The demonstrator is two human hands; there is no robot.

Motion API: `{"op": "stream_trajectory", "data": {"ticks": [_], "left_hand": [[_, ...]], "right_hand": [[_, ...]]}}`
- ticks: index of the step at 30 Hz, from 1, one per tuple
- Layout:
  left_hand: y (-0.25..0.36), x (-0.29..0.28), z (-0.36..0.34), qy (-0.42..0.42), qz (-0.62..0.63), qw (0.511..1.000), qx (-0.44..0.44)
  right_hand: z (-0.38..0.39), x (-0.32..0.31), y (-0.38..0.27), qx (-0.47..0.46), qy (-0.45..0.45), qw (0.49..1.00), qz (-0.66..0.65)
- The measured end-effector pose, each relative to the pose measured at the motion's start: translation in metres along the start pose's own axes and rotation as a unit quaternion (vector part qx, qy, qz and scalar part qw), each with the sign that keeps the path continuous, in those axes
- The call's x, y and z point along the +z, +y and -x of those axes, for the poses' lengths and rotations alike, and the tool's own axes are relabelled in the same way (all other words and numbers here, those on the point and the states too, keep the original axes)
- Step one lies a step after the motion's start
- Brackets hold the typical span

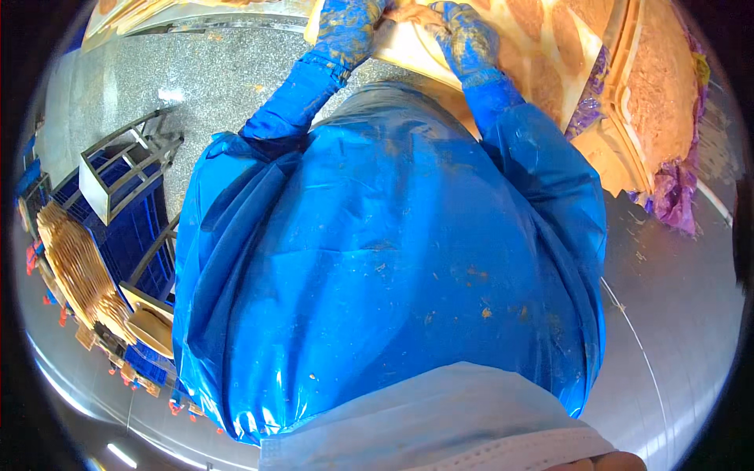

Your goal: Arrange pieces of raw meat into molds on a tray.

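Note:
My left hand (349, 31), in a blue glove smeared with yellowish-brown residue, is at the top edge of the view, partly cut off. My right hand (469, 41), gloved and smeared the same way, is just to its right. The fingers of both hands are curled in at a soft brown piece (412, 14) between them. Below this piece lies a smooth pale yellow sheet (416, 49), its edge facing me. More yellow sheeting with brown patches (542, 47) spreads to the right of my right hand. The fingertips are partly hidden.
On the right stands a thick slab of brown layered material (664, 86) with purple plastic film (674, 196) at its edges. A metal frame (118, 173) and a stack of wavy tan sheets (78, 259) stand at left. Speckled grey floor (228, 71) shows beyond my left arm.

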State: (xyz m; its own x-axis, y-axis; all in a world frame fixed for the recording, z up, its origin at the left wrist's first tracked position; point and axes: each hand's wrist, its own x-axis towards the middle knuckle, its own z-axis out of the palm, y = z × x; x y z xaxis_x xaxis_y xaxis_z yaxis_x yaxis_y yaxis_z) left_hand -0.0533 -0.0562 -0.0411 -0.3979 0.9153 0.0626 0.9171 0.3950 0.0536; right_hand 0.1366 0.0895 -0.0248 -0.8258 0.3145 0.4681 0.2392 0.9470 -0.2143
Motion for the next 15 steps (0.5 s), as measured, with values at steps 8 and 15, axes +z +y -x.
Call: {"op": "stream_trajectory", "data": {"ticks": [8,15], "left_hand": [[0.000,-0.019,0.007,0.077,0.245,0.961,0.099],[0.004,-0.044,0.029,0.131,0.413,0.901,0.001]], "right_hand": [[-0.028,0.011,0.020,0.157,-0.241,0.917,-0.277],[-0.033,-0.031,-0.020,0.433,-0.139,0.712,-0.534]]}}
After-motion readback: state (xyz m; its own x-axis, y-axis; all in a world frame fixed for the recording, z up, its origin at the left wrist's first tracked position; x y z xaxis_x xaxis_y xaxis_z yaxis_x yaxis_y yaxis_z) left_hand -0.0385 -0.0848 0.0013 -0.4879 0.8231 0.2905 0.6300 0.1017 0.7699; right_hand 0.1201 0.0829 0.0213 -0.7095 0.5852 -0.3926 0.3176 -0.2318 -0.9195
